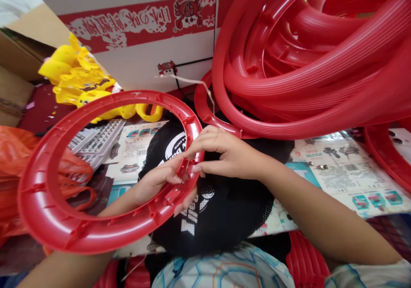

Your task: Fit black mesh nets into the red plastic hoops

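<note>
A red plastic ring point(41, 198) is held tilted over the table, its open, ribbed channel facing me. My left hand point(160, 179) reaches through the ring's middle and is closed around its right side, thumb in the channel and fingertips showing below the outer edge. My right hand point(221, 151) bends over that same side, its thumb and fingers pinched together at the channel. Whatever they pinch is too small or hidden to make out. Small metal pieces point(185, 178) sit in the channel beside my left thumb. A black mesh disc with white print point(237, 202) lies beneath both hands.
A heap of large red rings point(308, 74) rises at the back right, before a white carton point(141, 61). Yellow plastic parts point(77, 74) and clear compartment trays point(102, 140) are at left, near an orange plastic bag point(16, 164). Printed cardboard point(349, 168) covers the table.
</note>
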A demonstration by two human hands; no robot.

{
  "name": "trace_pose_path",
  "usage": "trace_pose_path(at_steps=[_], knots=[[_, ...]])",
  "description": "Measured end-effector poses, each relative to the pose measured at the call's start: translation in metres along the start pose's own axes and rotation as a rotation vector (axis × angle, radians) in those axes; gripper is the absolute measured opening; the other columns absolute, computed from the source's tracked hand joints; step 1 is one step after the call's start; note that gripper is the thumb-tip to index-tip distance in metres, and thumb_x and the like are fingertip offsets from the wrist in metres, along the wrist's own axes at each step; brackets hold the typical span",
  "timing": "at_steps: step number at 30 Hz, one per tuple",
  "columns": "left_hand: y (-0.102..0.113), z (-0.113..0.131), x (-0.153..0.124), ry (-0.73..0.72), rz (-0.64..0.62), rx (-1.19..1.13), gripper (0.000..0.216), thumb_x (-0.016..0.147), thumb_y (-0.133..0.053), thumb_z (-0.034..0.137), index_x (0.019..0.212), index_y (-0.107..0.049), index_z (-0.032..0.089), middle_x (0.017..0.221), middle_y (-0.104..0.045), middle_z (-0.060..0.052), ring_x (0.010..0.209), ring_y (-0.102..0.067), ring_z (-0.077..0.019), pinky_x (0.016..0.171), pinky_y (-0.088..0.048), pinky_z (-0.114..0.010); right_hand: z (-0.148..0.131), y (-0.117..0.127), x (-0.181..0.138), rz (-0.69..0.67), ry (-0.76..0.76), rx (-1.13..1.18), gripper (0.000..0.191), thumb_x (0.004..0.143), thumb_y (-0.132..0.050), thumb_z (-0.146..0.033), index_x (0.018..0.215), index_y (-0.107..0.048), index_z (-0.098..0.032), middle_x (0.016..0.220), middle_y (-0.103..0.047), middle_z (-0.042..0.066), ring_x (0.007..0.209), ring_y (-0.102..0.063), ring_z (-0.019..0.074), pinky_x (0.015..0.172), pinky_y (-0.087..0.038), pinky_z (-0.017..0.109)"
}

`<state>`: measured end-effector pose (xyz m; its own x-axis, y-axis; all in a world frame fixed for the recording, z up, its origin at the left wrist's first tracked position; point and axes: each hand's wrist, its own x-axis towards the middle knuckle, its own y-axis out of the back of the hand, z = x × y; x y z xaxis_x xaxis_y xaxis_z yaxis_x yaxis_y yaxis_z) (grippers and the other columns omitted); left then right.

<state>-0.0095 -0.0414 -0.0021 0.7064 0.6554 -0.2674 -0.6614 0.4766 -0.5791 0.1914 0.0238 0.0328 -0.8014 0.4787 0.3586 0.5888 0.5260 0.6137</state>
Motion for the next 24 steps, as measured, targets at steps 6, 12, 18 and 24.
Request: trace_pose_path(at_steps=[6, 12, 18, 24], knots=[[0.0, -0.003, 0.0, 0.0, -0.026, -0.058, 0.028, 0.075, -0.038, 0.018, 0.103, -0.043, 0.02, 0.064, -0.067, -0.007, 0.044, -0.059, -0.0176, 0.039, -0.043, -0.022, 0.003, -0.003, 0.002, -0.004, 0.048, 0.035, 0.011, 0.078, -0.071, -0.021, 0.085, -0.069, -0.014, 0.082, -0.068, 0.003, 0.08, -0.056, 0.0143, 0.081, -0.042, 0.03], [-0.003, -0.006, -0.004, 0.059, -0.066, -0.081, 0.03, 0.078, -0.036, 0.018, 0.108, -0.042, 0.019, 0.065, -0.068, -0.007, 0.045, -0.061, -0.0167, 0.042, -0.045, -0.02, -0.003, -0.007, 0.002, -0.062, 0.024, -0.113, 0.005, 0.082, -0.064, -0.017, 0.078, -0.064, -0.015, 0.082, -0.064, 0.003, 0.086, -0.053, 0.0154, 0.083, -0.037, 0.031], [-0.009, -0.006, -0.009, 0.12, -0.005, -0.04, 0.038, 0.078, -0.04, 0.021, 0.115, -0.035, 0.021, 0.066, -0.068, -0.004, 0.045, -0.06, -0.0147, 0.042, -0.043, -0.018, -0.009, -0.012, 0.0, -0.062, 0.013, -0.19, 0.009, 0.086, -0.058, -0.017, 0.082, -0.066, -0.016, 0.087, -0.064, 0.005, 0.087, -0.052, 0.016, 0.082, -0.034, 0.032], [-0.016, -0.004, -0.012, 0.154, 0.103, 0.061, 0.032, 0.078, -0.042, 0.017, 0.108, -0.035, 0.022, 0.065, -0.067, -0.001, 0.045, -0.058, -0.0147, 0.042, -0.042, -0.02, -0.013, -0.013, 0.0, -0.07, 0.013, -0.245, 0.01, 0.087, -0.057, -0.015, 0.082, -0.066, -0.015, 0.09, -0.064, 0.005, 0.088, -0.051, 0.0155, 0.081, -0.032, 0.031]])
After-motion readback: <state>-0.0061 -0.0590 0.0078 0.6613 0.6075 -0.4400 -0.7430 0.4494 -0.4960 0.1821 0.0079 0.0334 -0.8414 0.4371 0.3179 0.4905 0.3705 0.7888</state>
